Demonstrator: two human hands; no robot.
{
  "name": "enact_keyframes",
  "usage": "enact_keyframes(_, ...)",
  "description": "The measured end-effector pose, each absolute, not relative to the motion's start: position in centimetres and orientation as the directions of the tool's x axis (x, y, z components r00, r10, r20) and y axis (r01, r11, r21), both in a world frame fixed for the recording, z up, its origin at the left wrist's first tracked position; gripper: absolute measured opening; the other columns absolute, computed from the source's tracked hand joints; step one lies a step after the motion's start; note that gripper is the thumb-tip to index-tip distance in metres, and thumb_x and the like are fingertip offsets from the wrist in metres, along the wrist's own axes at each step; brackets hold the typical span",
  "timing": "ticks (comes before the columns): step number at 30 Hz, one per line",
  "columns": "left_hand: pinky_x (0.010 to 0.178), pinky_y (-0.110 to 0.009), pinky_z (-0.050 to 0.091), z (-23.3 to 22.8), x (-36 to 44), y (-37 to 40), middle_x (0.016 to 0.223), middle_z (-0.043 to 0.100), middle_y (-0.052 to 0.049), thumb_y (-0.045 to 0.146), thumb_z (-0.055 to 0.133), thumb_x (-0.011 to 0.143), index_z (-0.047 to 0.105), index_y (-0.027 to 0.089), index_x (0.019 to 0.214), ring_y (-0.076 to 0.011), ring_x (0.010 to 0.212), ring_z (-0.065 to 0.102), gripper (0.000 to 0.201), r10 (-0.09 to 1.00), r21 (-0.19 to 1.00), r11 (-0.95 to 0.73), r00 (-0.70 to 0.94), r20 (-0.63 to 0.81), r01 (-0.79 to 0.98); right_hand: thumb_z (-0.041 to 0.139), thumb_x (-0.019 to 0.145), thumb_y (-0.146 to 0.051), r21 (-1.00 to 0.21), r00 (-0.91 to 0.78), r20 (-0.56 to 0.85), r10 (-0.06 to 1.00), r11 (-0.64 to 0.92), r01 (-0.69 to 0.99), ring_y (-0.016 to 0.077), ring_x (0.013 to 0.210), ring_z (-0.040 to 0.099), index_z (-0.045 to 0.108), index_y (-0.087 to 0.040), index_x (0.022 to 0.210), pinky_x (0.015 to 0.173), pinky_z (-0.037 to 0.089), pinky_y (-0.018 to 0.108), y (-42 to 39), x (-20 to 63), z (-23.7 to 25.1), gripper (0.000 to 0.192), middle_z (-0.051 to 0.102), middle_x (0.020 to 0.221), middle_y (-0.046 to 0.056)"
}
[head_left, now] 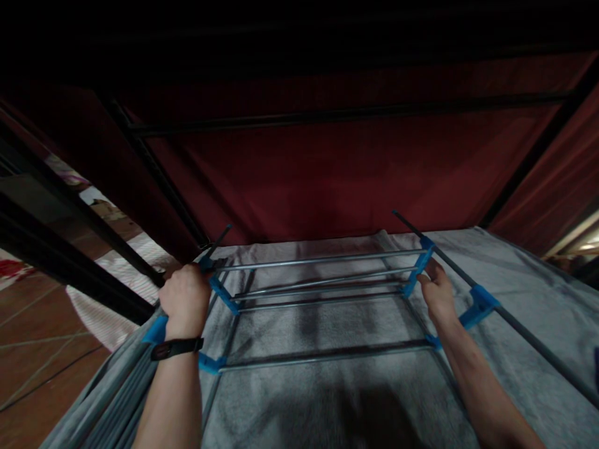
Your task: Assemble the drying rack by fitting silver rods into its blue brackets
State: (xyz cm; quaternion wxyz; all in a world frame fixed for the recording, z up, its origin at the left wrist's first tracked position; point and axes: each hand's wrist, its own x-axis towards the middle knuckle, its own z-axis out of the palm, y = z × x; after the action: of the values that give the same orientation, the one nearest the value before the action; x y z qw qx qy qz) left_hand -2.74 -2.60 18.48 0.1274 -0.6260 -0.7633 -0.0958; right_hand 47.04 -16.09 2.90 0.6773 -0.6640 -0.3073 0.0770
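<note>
A rack frame of grey metal tubes [322, 358] and blue plastic connectors [483, 300] lies on a grey cloth. My left hand [185, 293], with a dark band on its wrist, is wrapped round the frame's left side by a blue connector [224, 295]; the exact grip is hidden behind the knuckles. On the opposite side, my right hand [437, 292] pinches another blue connector [418, 268], the thumb in front and the other fingers mostly hidden. Several crossbars [327, 260] span the gap between the two hands.
Grey cloth [337, 399] spreads under the frame, against a dark red fabric wall [322, 181] with black bars. Several loose tubes [124, 399] lie at lower left. Beyond the black posts are a tiled floor [32, 318] and a striped cloth [100, 318].
</note>
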Motion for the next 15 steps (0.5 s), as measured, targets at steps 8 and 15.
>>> enact_keyframes(8,0.082,-0.054,0.060,17.98,-2.70,-2.27,0.107,0.075,-0.028,0.033,0.053,0.100,0.073,0.005,0.111,-0.0474,0.103,0.074,0.036,0.917,0.005,0.218,-0.207,0.340,0.976,0.063,0.076,-0.030,-0.943,0.821,0.317,0.475,0.066,0.326,0.0284,0.132,0.062,0.064,-0.022,0.134,0.118,0.045,0.046,-15.89,47.11,2.64,0.059,0.070,0.137,0.012)
enact_keyframes(15,0.090,-0.061,0.055,17.46,-2.40,-2.53,0.110,0.072,-0.034,0.028,0.052,0.095,0.070,0.000,0.118,-0.0510,0.113,0.067,0.041,0.885,0.111,0.157,-0.190,0.425,0.981,0.064,0.076,-0.034,-0.966,0.858,0.247,0.450,0.043,0.256,0.0305,0.143,0.052,0.053,-0.024,0.147,0.121,0.041,0.050,-15.93,46.96,2.02,0.073,0.057,0.153,0.012)
